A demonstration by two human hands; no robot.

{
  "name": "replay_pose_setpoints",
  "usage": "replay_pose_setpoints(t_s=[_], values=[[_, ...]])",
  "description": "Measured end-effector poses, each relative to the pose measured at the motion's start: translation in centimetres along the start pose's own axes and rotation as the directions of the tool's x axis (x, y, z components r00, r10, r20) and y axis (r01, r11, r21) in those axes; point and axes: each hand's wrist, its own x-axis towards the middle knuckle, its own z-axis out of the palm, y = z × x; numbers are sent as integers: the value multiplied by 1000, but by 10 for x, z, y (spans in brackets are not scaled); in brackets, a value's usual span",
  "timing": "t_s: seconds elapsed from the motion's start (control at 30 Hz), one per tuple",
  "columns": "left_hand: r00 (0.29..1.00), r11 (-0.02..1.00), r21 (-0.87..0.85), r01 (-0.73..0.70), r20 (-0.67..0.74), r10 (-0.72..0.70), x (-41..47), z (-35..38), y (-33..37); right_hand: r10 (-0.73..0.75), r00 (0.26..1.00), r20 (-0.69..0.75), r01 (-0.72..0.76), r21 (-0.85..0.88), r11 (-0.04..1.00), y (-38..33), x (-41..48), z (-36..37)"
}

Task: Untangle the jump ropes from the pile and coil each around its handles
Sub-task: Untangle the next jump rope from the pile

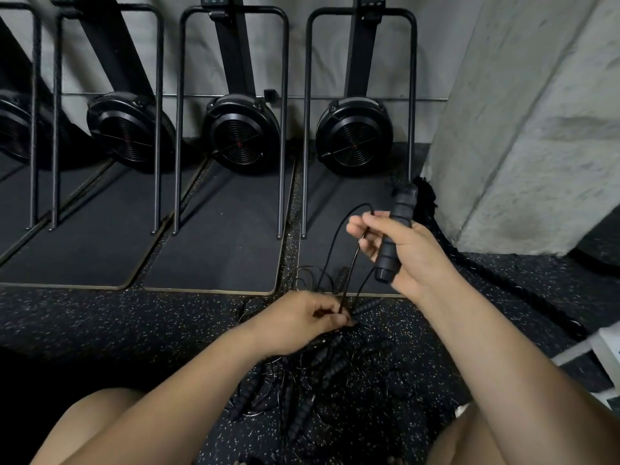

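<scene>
judging from the heap, the work is barely begun: the pile [322, 374] of jump ropes lies on the floor [100, 317] right in front of the person, handles and thin loops crossed over one another, and no finished coil shows anywhere in view. one rope is partly lifted out. the right hand [406, 253] is raised above the pile with a handle [397, 226] lying nearly upright across its palm, and its fingertips seem to pinch the cord [339, 229] that loops down toward the tangle. the left hand [298, 318], lower and just over the pile, pinches a strand between thumb and fingertips where it dips back into the mess. what looks left to do is freeing this rope's far end, winding it, then every other rope. the handles are black ribbed foam cylinders, matte and soft-looking. the cords are thin, glossy and wiry, springing into loose hoops. the floor is dark rubber flecked with pale specks.
</scene>
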Motion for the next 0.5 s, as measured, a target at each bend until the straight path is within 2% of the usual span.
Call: replay_pose_setpoints(t_s=[0.1,0.17,0.23,0.3,0.4,0.5], values=[[999,999,35,-19,-35,20,-2,-7,-1,19,1000,-24,-20,-70,997,3,6,-6],[994,999,15,-49,-92,51,-2,-13,3,21,999,-43,-30,-222,974,8,10,-10],[986,994,-84,-66,-158,52,-2,-19,5,44,999,-17,-47,-416,908,13,10,-11],[974,981,-180,-73,-224,32,-4,-25,6,134,990,41,-90,-550,830,18,6,-9],[941,953,-273,-132,-337,34,-5,-33,4,284,953,102,-154,-647,747,29,1,-4],[911,891,-422,-167,-411,-24,-4,-40,2,360,918,168,-148,-697,702,43,-3,3]])
